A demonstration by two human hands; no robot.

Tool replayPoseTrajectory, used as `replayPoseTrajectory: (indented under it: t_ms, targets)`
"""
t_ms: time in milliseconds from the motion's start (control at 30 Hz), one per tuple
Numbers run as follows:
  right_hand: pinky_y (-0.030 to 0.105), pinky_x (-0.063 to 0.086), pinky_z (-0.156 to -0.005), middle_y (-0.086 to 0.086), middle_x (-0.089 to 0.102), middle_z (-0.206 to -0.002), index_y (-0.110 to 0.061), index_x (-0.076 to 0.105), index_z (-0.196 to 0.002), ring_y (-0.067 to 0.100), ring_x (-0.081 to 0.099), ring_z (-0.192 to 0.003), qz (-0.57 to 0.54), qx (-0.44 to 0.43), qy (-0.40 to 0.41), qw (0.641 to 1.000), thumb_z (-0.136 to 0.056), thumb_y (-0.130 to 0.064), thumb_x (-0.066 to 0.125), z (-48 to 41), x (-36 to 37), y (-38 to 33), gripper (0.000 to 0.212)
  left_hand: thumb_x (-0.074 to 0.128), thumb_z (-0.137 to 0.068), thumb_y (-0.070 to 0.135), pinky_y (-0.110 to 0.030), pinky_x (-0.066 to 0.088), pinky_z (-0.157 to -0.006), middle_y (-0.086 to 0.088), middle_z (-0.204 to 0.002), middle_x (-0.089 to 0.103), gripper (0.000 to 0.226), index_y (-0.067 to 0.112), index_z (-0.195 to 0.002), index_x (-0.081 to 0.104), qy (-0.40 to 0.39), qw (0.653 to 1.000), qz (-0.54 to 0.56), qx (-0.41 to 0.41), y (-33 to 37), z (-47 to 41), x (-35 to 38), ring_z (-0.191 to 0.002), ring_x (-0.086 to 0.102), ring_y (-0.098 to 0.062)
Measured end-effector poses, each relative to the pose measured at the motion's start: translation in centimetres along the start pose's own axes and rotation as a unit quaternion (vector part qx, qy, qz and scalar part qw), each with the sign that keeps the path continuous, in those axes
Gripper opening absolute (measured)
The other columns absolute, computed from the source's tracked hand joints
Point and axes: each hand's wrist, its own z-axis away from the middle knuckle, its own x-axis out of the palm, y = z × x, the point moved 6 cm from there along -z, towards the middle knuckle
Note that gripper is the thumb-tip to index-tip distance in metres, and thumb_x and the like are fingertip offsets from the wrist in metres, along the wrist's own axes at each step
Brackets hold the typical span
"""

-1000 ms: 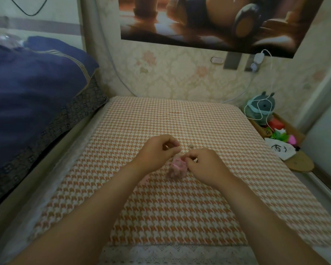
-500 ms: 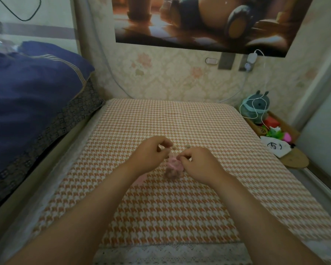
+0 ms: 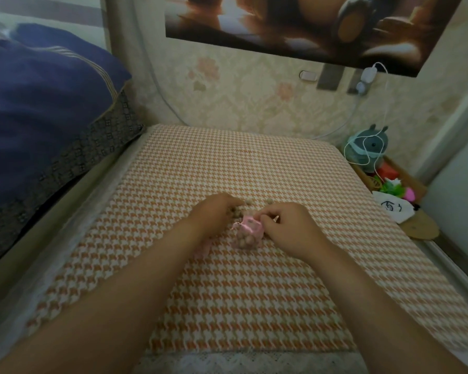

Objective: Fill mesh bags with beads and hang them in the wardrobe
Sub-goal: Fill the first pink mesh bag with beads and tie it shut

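A small pink mesh bag [image 3: 247, 234] holding brownish beads lies on the orange-and-white houndstooth cloth [image 3: 227, 292]. My right hand [image 3: 288, 229] pinches the bag's top edge by its pink drawstring. My left hand [image 3: 216, 214] is curled over a small cluster of loose beads [image 3: 237, 211] just left of the bag's mouth, fingertips closed on some of them. A few more loose beads [image 3: 269, 202] lie just beyond the hands. Another pink mesh piece [image 3: 203, 248] shows partly under my left forearm.
A blue quilt and patterned pillow [image 3: 52, 117] are piled on the left. At the right edge sit a grey plush toy [image 3: 368, 147] wrapped in a white cable, a wooden box of small toys [image 3: 389, 176] and a white pouch [image 3: 393, 209]. A wallpapered wall lies ahead.
My left hand has dropped from beside the bag's mouth onto the loose beads on the cloth. The right hand keeps its hold on the bag's top.
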Motion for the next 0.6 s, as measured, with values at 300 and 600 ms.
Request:
replayPoseTrajectory:
  t_ms: [300, 600]
  targets:
    - [0.038, 0.059, -0.083, -0.01, 0.075, -0.106, -0.027, 0.079, -0.103, 0.012, 0.07, -0.093, 0.01, 0.003, -0.002, 1.0, -0.097, -0.025, 0.057, -0.2, 0.2, 0.0, 0.023, 0.063, -0.088, 0.009, -0.022, 0.043, -0.077, -0.006, -0.108, 0.071, 0.02, 0.012, -0.104, 0.075, 0.003, 1.0, -0.001, -0.005, 0.0, -0.9, 0.2, -0.095, 0.065, -0.021]
    - [0.04, 0.059, -0.078, -0.012, 0.075, -0.094, -0.03, 0.078, -0.104, 0.007, 0.068, -0.079, 0.019, 0.0, -0.011, 1.0, -0.096, -0.027, 0.054, 0.1, -0.1, -0.4, 0.025, 0.074, -0.085, 0.024, -0.008, 0.044, -0.066, 0.014, -0.082, 0.065, 0.009, 0.022, -0.091, 0.068, 0.131, 0.969, 0.206, -0.03, 3.2, 2.2, -4.8, -0.07, 0.058, 0.003]
